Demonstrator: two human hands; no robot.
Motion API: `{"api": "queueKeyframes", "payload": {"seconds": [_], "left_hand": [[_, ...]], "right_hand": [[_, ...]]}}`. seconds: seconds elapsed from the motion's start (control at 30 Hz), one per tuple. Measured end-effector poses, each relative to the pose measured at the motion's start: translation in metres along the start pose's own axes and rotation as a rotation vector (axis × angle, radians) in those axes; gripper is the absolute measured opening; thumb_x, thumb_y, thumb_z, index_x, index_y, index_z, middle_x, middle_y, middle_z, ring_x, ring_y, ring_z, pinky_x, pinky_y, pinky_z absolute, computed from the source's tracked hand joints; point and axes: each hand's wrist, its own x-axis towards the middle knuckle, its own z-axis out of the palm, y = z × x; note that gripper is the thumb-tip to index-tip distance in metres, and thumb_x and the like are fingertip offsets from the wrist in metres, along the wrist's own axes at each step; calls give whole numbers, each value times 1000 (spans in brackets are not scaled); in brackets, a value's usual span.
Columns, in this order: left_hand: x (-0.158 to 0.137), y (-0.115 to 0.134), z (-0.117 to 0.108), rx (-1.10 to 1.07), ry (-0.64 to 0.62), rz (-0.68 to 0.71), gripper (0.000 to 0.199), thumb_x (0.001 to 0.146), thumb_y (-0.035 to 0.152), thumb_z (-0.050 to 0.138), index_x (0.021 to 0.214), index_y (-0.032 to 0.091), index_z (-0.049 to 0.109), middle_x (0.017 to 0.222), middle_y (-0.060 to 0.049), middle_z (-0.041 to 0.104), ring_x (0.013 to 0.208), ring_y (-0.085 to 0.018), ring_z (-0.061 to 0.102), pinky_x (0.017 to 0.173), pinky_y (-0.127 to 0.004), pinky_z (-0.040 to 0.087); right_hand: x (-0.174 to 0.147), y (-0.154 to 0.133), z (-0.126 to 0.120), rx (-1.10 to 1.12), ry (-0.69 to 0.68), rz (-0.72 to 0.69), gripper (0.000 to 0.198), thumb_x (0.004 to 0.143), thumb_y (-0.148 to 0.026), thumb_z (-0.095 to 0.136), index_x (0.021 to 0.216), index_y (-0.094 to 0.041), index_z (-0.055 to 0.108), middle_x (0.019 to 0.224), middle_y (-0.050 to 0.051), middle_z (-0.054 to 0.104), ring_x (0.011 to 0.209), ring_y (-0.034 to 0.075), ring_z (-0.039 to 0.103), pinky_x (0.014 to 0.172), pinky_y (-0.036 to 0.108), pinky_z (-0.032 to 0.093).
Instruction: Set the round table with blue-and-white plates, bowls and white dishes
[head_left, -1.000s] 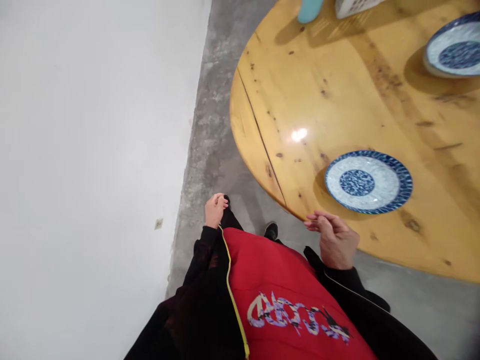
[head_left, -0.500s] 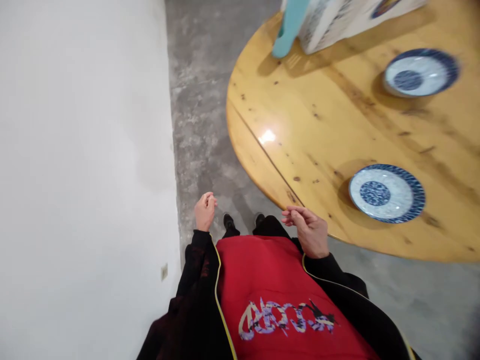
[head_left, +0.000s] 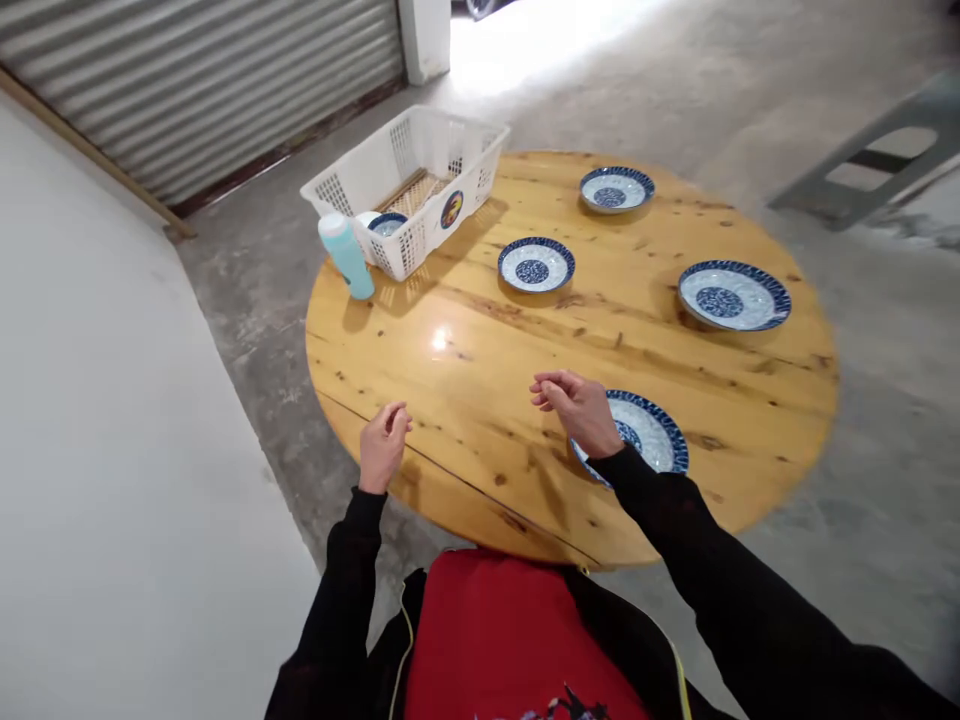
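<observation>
My left hand [head_left: 383,446] hovers above the table's near left edge, its fingers curled in and nothing seen in them. Over the near part of the table is my right hand [head_left: 579,408], empty, with fingers loosely bent and a little apart. It partly covers a blue-and-white plate [head_left: 656,440] below it. Farther off lie a middle plate [head_left: 536,265], a far plate [head_left: 616,190] and a right-hand plate [head_left: 735,296], all with dark blue rims and patterned centres. Neither hand appears to touch any plate.
The oval wooden table [head_left: 465,390] carries a white plastic basket [head_left: 416,250] at its far left, with a blue-rimmed dish [head_left: 388,224] inside. Beside it stands a light-blue bottle [head_left: 346,258]. A white wall [head_left: 112,450] runs along the left; a grey plastic stool [head_left: 877,150] is at far right.
My view has swung up and right, bringing the whole table and basket into sight. Both hands have moved forward from beside my body to over the table.
</observation>
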Motion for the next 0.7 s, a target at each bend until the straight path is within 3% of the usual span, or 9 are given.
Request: {"api": "queueKeyframes", "payload": {"seconds": [0.23, 0.33, 0.5, 0.7], "left_hand": [[127, 45, 92, 24, -236, -3, 18, 91, 31, 59, 86, 20, 73, 80, -4, 77, 73, -18, 76, 69, -25, 57], [170, 58, 133, 35, -316, -36, 18, 91, 29, 58, 85, 19, 72, 81, -5, 77, 72, -17, 75, 67, -25, 56], [234, 72, 190, 110, -357, 23, 18, 91, 26, 59, 80, 18, 71, 81, -7, 76, 77, -19, 76, 77, -29, 57], [291, 77, 237, 173, -340, 39, 17, 91, 30, 63, 80, 19, 70, 80, -9, 76, 85, -22, 74, 82, -30, 55]], "right_hand": [[126, 4, -37, 27, 233, 211, 5, 77, -17, 71, 79, -14, 67, 70, 6, 71, 54, 12, 66, 49, 20, 53], [166, 4, -45, 25, 326, 286, 8, 77, -8, 67, 73, -14, 64, 63, 3, 66, 49, 10, 62, 44, 17, 49], [214, 8, -52, 10, 452, 290, 16, 76, -2, 65, 66, -14, 61, 59, 2, 63, 46, 10, 60, 41, 16, 47], [255, 29, -61, -19, 528, 280, 14, 73, -4, 64, 65, -16, 63, 58, 3, 64, 47, 12, 62, 42, 18, 49]]}}
